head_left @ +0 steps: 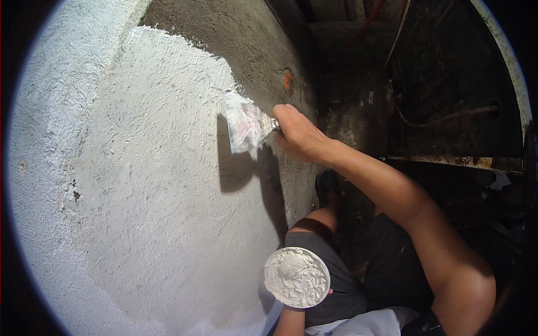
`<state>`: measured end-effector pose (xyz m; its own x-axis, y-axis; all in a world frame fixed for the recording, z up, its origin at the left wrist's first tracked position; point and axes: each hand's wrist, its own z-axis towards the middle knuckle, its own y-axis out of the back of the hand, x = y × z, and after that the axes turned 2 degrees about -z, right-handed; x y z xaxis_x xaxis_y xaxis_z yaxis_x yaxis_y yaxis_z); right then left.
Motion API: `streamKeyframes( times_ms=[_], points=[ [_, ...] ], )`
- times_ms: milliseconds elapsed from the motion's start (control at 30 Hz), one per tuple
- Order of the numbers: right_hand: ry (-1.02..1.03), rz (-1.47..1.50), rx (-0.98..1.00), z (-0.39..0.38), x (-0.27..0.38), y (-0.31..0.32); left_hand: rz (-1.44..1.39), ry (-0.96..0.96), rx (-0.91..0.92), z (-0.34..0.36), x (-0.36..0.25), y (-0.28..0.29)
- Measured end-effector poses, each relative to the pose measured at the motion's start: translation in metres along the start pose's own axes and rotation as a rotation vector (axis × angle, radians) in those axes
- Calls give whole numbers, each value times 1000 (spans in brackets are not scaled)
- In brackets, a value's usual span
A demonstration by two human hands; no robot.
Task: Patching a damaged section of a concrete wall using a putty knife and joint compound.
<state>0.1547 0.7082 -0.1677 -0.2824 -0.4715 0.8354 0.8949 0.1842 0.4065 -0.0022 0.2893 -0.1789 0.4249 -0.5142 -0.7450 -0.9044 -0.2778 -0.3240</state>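
My right hand is closed around the handle of a wide putty knife. White putty is smeared over the blade, which is held at the wall by the upper edge of the white coat. Whether the blade's edge touches the surface I cannot tell. Low in the picture, my left hand holds up a round white tub of thick, lumpy putty. Most of that hand is hidden beneath the tub; only a fingertip shows at its right side.
Bare grey-brown wall lies above the coated part, with an orange spot on it. Chipped patches mark the left side. A dark metal frame with a rusty edge stands at the right. My knees are close to the wall.
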Motion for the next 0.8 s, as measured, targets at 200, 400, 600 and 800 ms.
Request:
streamKeyframes(
  times_ms=[200, 400, 600, 800],
  points=[
    [76, -115, -98, 8, -31, -41, 787, -169, 18, 12, 3, 20],
    [-63, -313, -103, 6, -91, -61, 269, -36, 27, 25, 14, 27],
    [-16, -326, -173, -3, -71, -28, -239, 124, 43, 33, -1, -11],
    [44, -407, -178, 5, -49, -16, -423, 140, 130, 28, 5, -25]
  ],
)
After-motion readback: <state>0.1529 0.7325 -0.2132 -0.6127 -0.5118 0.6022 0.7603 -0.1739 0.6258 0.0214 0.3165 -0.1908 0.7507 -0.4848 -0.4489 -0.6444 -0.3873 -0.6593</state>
